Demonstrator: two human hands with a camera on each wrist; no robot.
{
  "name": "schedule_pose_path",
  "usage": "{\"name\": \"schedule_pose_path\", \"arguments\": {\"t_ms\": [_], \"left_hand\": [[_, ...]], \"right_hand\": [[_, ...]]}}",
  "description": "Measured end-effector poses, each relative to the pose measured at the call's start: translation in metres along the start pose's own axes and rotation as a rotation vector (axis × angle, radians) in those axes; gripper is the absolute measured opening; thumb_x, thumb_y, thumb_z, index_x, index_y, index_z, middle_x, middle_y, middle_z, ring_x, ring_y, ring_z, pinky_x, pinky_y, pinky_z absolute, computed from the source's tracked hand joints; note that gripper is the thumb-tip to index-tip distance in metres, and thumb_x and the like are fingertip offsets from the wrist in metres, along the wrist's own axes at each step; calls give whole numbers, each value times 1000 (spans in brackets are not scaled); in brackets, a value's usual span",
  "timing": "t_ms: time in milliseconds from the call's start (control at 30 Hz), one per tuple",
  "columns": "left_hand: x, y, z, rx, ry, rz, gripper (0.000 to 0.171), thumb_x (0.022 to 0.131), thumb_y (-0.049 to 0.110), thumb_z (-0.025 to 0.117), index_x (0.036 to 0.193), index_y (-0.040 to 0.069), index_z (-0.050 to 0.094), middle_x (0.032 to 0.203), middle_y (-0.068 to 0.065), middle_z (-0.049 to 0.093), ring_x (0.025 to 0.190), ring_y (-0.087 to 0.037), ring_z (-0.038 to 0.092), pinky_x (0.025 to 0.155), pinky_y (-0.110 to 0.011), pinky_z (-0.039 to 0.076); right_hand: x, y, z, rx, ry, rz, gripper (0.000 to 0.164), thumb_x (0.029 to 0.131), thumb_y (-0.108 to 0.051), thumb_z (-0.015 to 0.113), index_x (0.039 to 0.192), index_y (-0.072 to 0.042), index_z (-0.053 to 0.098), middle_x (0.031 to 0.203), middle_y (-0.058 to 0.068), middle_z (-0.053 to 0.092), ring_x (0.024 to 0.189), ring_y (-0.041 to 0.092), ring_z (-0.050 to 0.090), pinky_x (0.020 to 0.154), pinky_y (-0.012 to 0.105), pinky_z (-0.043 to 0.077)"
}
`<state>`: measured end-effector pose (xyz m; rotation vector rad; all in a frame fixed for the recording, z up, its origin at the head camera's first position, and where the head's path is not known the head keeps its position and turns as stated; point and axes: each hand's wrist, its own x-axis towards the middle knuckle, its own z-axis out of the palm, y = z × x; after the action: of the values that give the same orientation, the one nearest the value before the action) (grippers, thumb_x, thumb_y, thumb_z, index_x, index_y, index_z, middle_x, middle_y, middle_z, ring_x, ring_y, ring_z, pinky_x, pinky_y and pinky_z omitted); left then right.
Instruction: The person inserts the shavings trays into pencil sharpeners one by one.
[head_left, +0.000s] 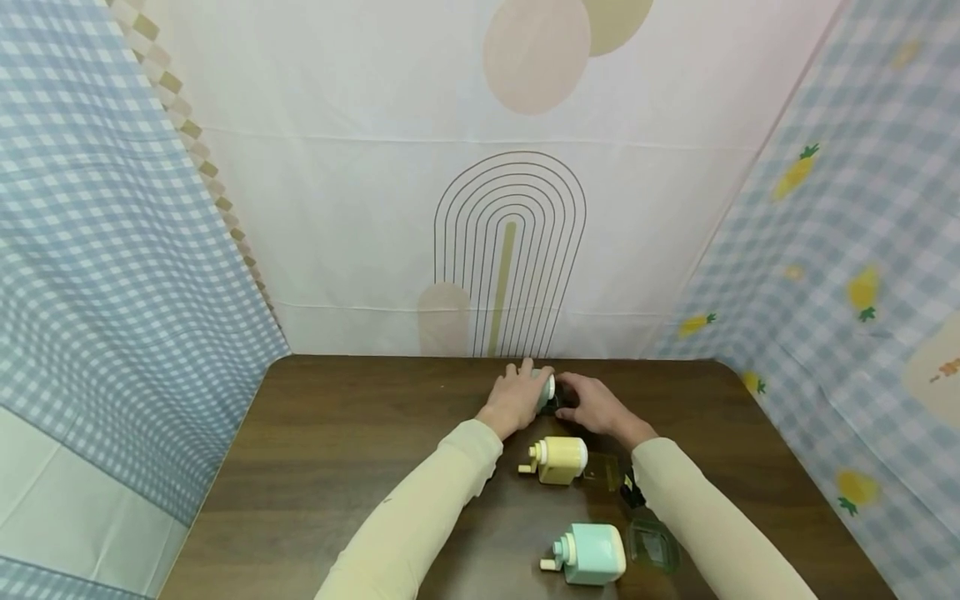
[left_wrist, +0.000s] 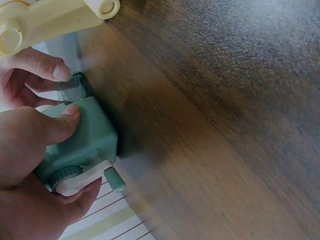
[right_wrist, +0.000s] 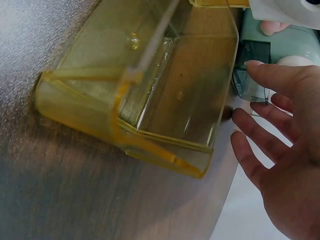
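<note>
The left hand (head_left: 516, 395) grips the green sharpener (left_wrist: 89, 129), apparently steadying it, while the right hand (head_left: 597, 407) pinches its clear drawer (left_wrist: 73, 91).

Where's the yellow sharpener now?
Head view: the yellow sharpener is on the table right of centre, between the mint sharpener nearer the person and the green sharpener gripped by the left hand.

Both arms (head_left: 420, 508) stretch forward, fingers (right_wrist: 260, 134) curved (the right's spread apart).

Wood-grain table (head_left: 360, 433), white arch-printed cloth (head_left: 360, 233) behind, blue checked cloth (head_left: 97, 208) left, pineapple-printed cloth (head_left: 847, 225) right
</note>
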<state>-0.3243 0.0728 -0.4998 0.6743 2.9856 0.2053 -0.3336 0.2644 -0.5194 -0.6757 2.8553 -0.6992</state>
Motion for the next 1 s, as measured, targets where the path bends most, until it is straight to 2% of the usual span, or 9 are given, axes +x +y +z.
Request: {"name": "schedule_pose_path", "arguments": {"t_ms": [267,400,600,1000], "left_hand": [[2,0,3,-50,-23,-20,77,94,21,76,156,33,32,155,-12,32,130,-36,43,78,-37,59],[4,1,6,-31,-23,-22,80,94,25,75,159,32,28,156,-12,31,131,-36,42,78,-36,59],[9,1,10,7,-16,-16,90,92,25,77,162,25,21,156,-12,31,130,-34,42,78,-33,60],[6,1,6,35,-12,-18,89,93,25,77,162,24,21,157,-13,30,132,-36,41,77,-32,59]], "right_hand": [[5,-4,1,40,-15,-4,65,89,-14,80,146,-7,47,135,19,62,118,35,62,95,55,54],[7,-6,2,64,-16,14,70,89,-15,81,148,-7,43,131,19,64,116,33,64,94,53,55],[13,-9,6,78,2,21,80,87,-14,82,152,-6,36,127,19,66,112,31,66,92,51,56],[17,-10,8,39,27,17,80,85,-17,85,151,-6,40,114,14,71,100,27,68,86,48,58]]}}
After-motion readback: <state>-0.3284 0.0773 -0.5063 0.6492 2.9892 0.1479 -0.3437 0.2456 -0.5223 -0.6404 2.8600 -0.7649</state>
